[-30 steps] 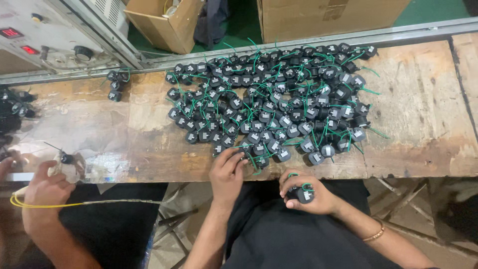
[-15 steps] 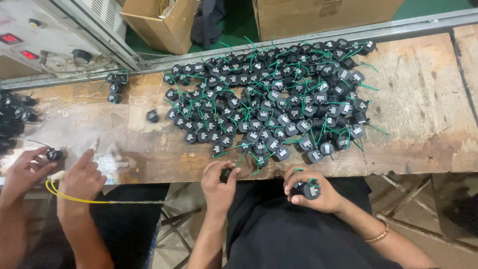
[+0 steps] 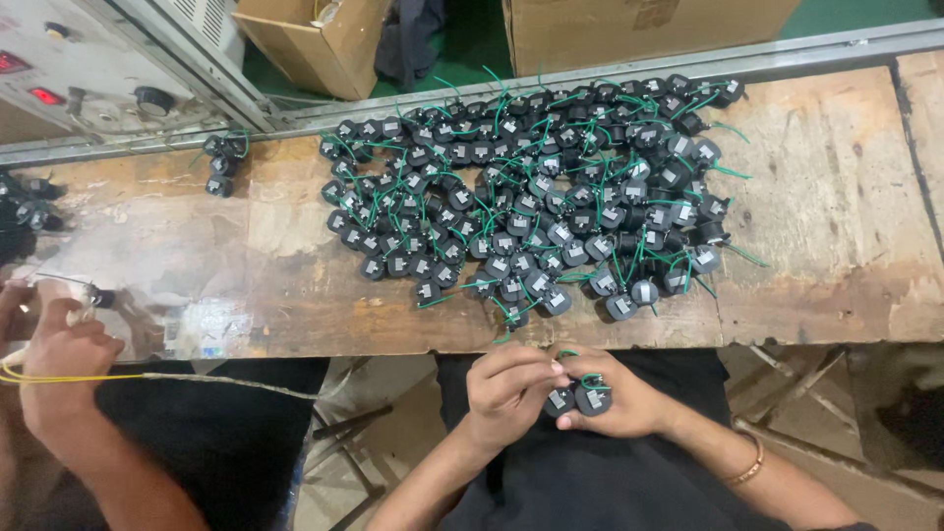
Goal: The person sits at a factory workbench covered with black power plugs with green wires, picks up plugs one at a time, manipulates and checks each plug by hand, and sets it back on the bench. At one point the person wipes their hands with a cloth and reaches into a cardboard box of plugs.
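Note:
My left hand [image 3: 508,388] and my right hand [image 3: 629,403] meet over my lap, just below the table's front edge. Together they hold two small black round components [image 3: 578,400] with green wires. My right hand cups them from the right, and my left hand's fingers are pinched on the left one. A big pile of the same black components [image 3: 531,197] with green wires lies on the worn wooden table [image 3: 836,197], its nearest pieces a short way above my hands.
A co-worker's hands [image 3: 59,344] at the left edge hold a yellow wire [image 3: 59,378] and a small part. A few loose components [image 3: 221,162] lie at the back left. A grey machine panel [image 3: 88,69] and cardboard boxes [image 3: 315,44] stand beyond the table.
My left hand came back from the pile's front edge with a component and joined my right hand over my lap. The co-worker's hands shifted further left.

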